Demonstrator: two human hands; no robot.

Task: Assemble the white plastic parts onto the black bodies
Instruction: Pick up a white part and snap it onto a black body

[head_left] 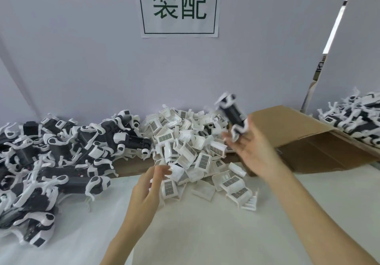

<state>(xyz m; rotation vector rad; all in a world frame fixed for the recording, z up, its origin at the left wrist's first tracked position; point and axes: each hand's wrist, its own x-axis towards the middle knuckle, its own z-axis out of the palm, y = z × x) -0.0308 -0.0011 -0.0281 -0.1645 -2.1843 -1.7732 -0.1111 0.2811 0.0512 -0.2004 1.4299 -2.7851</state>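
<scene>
Mid-batch. Right hand (249,141) is up over the cardboard box (304,133) with one black body (233,112) at its fingertips; blurred, fingers look mostly straight, so can't tell if it's gripped or let go. Left hand (150,184) at the near edge of the white parts heap (189,147), fingers curled onto a white part (174,169). Big pile of black bodies (51,162) on the bench (205,234) left; another pile (353,118) far right looks finished. Judging by the heaps, plenty left.

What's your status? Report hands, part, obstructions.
Left hand reaching at white parts pile, grip unclear. Right hand open, blurred black body at its fingertips, above the cardboard box. Nothing in the way.
</scene>
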